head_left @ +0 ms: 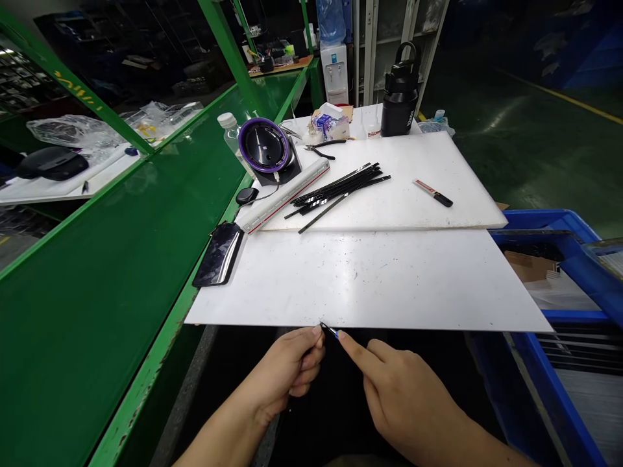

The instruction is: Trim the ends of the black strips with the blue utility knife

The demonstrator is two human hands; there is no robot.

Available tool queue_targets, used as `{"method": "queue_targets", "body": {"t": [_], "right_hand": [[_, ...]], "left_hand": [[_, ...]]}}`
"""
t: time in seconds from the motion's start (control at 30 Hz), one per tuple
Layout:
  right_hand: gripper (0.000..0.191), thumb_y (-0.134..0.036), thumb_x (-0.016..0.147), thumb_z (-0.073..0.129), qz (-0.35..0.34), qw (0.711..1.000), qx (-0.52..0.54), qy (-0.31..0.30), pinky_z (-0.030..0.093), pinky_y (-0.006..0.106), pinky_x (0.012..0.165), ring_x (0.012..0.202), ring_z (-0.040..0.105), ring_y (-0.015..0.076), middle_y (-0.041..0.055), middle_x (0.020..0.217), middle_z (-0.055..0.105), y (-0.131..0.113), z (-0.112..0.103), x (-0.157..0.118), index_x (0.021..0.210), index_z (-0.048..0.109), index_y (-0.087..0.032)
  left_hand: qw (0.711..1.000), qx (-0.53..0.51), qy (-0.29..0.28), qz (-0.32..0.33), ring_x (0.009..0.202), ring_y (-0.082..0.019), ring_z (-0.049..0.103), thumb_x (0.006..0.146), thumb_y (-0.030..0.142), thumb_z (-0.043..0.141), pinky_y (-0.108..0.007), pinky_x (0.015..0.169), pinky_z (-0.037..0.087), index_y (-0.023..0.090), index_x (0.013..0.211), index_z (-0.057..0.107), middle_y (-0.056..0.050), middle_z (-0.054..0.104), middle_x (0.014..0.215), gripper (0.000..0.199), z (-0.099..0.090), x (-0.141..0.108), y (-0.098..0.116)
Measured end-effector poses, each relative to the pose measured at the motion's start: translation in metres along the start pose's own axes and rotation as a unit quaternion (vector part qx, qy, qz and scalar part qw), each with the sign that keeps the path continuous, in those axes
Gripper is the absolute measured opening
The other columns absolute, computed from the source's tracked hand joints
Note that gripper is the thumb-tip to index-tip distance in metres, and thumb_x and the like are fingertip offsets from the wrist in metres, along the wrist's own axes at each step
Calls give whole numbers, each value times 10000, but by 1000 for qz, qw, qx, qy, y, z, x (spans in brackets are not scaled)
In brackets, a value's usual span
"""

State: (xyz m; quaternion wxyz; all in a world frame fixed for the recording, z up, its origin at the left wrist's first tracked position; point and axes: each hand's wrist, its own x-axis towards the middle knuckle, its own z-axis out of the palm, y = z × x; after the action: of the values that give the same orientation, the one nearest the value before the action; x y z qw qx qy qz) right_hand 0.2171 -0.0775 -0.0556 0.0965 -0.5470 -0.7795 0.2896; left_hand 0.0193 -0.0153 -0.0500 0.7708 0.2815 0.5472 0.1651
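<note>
- So, the short black strip with a blue end sat just off the near edge of the white plastic board, between your two hands and out over the dark gap below.
- Your left hand was clenched, with its thumb and curled fingers closing on the strip's left end. A pinch that tight and close to the end looked like a steady way to control so small a piece.
- Your right hand came in from the right, its index fingertip at the blue end and its other fingers loosely bent. The view did not settle whether it was gripping.
- Working just past the edge gave both hands room, with the board's flat surface right beside them.
- Farther out on a second white board lay a loose bundle of black strips, with a red-and-white marker to their right.
- At that board's left edge ran a white scale ruler, and a dark phone lay to the left of the near board.
- Black-handled pliers and a black insulated bottle stood at the far end, and a blue crate sat off to the right.
</note>
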Motion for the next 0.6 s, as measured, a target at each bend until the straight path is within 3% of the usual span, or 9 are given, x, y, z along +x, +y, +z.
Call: {"method": "queue_targets", "body": {"t": [0.3,0.47,0.6], "right_hand": [[658,-76,861,413,-21,993,-111,32,212,315,472,536,528,160,15,800,580,-1,6,-2,1490,395,-271],[658,-98,873,408,15,998,-43,53,279,298,506,570,538,152,30,827,576,3,2,-5,1504,369,-283],[668,-94,873,399,6,1000,6,29,323,292,548,614,554,153,17,836,581,5,-3,-5,1500,365,-322]], "left_hand": [[1000,-15,-20,-6,417,-30,130,875,430,534,-161,373,61,192,738,425,88,295,535,295,-6,1,-1],[999,-1,-33,-13,424,-28,153,884,419,548,-164,375,82,175,761,478,77,327,552,282,-9,-3,-1],[999,-11,-35,-15,432,-26,170,876,405,567,-162,386,84,165,781,501,75,332,564,267,-9,-4,0]]}}
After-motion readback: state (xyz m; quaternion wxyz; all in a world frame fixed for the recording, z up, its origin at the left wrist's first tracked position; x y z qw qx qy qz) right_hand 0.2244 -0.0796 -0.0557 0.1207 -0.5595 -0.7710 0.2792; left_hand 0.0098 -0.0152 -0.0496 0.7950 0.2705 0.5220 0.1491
